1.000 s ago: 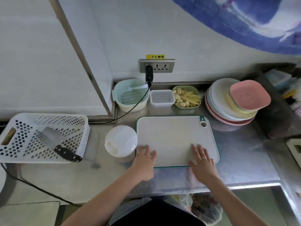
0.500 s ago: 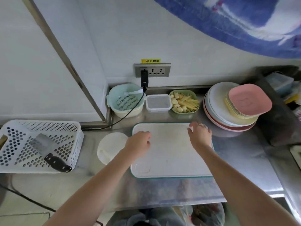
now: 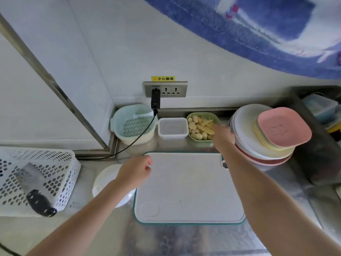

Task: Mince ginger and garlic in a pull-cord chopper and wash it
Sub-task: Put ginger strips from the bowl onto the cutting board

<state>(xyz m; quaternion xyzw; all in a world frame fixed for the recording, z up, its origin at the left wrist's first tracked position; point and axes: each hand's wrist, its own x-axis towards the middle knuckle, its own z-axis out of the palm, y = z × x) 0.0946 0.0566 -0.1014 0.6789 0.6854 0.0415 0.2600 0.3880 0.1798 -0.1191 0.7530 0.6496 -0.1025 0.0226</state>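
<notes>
Cutting board (image 3: 188,189) lies between both forearms. Pull-cord chopper (image 3: 106,179) sits beneath the left hand (image 3: 134,171), whose fingers curl loosely, holding nothing. Right hand (image 3: 221,134) reaches into the green dish (image 3: 201,142) of ginger and garlic (image 3: 198,126); its grasp cannot be told.

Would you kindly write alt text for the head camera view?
A person's right hand reaches to a green dish of garlic and ginger at the counter's back; the left hand hovers, loosely curled, beside a white cutting board.

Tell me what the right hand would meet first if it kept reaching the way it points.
Probably the pale green dish of garlic cloves and ginger strips; the right hand is already over its right edge, though contact is unclear.
</notes>
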